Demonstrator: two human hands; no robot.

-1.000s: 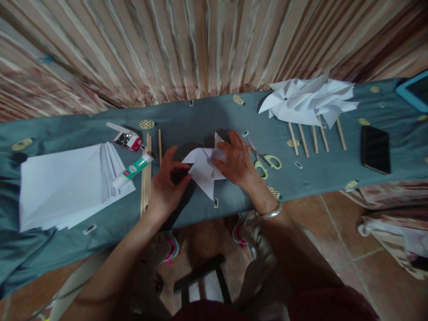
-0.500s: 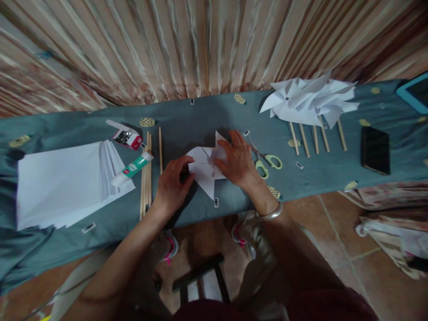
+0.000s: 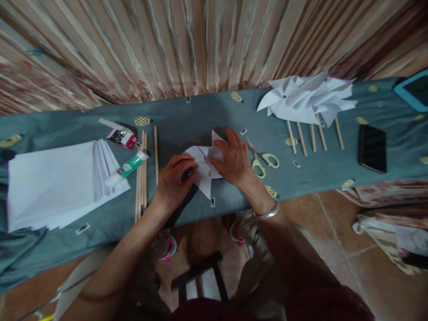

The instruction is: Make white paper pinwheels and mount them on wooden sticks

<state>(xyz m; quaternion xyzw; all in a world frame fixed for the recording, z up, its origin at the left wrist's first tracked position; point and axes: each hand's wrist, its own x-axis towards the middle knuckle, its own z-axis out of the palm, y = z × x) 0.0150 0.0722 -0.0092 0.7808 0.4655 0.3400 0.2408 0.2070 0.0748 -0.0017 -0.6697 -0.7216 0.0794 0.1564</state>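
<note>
A white paper pinwheel (image 3: 204, 176), cut and partly folded with pointed corners, lies on the cloth in front of me. At its left edge, my left hand (image 3: 175, 180) has thumb and index finger closed on a paper corner. From the right, my right hand (image 3: 234, 158) lies over the paper with fingers spread and thumb pressing near its middle, hiding part of it. Green-handled scissors (image 3: 259, 158) lie just right of that hand. To the left of my left hand are several wooden sticks (image 3: 141, 178), one apart from the bundle.
A stack of white paper (image 3: 53, 178) lies at left, with a green-and-white glue tube (image 3: 129, 168) across its edge. Behind it sits an open red box (image 3: 125, 139) of small metal pieces. Finished pinwheels (image 3: 307, 100), a phone (image 3: 372, 149) and a blue-framed tablet (image 3: 414, 91) are at right.
My left thumb and index finger have drawn closer together at the paper's left corner. My right hand stays on the paper. The whole view has shifted slightly.
</note>
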